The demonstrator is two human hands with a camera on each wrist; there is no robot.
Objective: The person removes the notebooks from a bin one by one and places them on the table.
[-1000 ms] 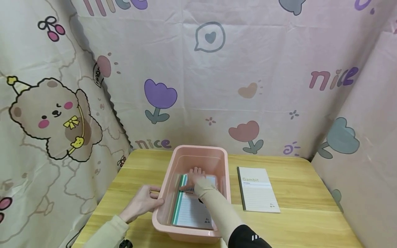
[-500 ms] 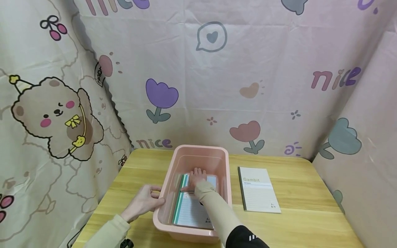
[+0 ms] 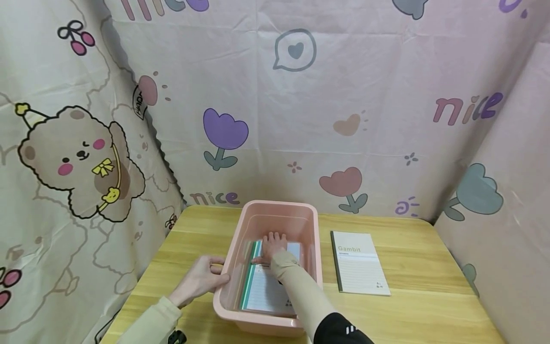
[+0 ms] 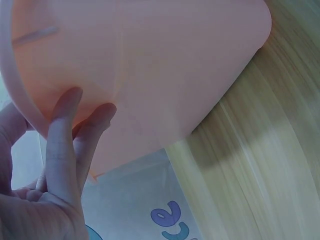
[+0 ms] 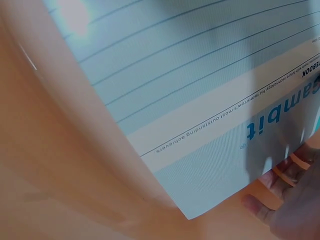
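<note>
A pink plastic basin (image 3: 288, 322) stands on the table, its left rim gripped by my left hand (image 3: 199, 279). The thumb lies at the rim, and in the left wrist view two fingers (image 4: 62, 145) press against the basin's outer wall. Inside the basin lies a light blue Gambit notebook (image 3: 259, 294), with green spine edges along its left side suggesting more than one in the stack. My right hand (image 3: 273, 246) reaches over its far end with fingers spread. In the right wrist view those fingers (image 5: 280, 185) are at the notebook's top edge; my forearm covers part of the cover.
A white Gambit notebook (image 3: 361, 265) with a dark spine lies on the wooden table (image 3: 421, 267), right of the basin and apart from it. A patterned cloth (image 3: 275, 95) hangs behind the table and along both sides.
The view shifts very slightly. Both hands keep nearly the same places, the left at the basin's rim and the right over the notebook inside; the white notebook stays put.
</note>
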